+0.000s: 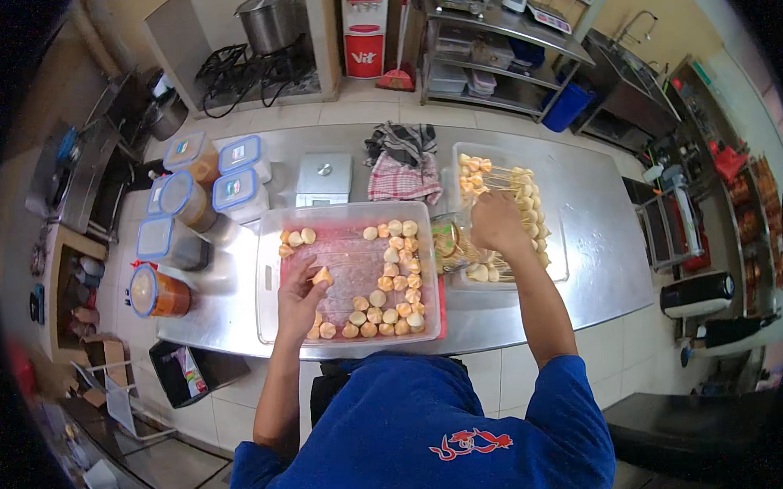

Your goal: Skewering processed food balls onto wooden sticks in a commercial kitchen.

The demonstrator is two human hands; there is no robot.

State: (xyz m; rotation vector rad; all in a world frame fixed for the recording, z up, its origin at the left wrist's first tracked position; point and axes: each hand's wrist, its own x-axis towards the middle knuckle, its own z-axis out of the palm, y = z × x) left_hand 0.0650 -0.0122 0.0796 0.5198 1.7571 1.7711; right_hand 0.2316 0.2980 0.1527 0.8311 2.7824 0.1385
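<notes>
My left hand (301, 293) holds one orange-and-cream food ball (323, 276) with a pointed top over a translucent plastic tray (268, 313). More such balls (392, 269) lie inside the tray, mostly along its right side and near edge, with a few at the far left. My right hand (496, 221) is over the left part of a second translucent tray (553, 174), its fingers bent; what they hold, if anything, is hidden. Balls on thin sticks (525, 194) lie in that second tray. Between the trays, beside my right hand, is a clear plastic bag (453, 242) of thin sticks.
Several lidded plastic containers (239, 191) stand at the left of the steel table (598, 237). A kitchen scale (324, 176) and checked cloths (403, 160) lie beyond the near tray. A black bin (179, 375) stands on the floor at the left.
</notes>
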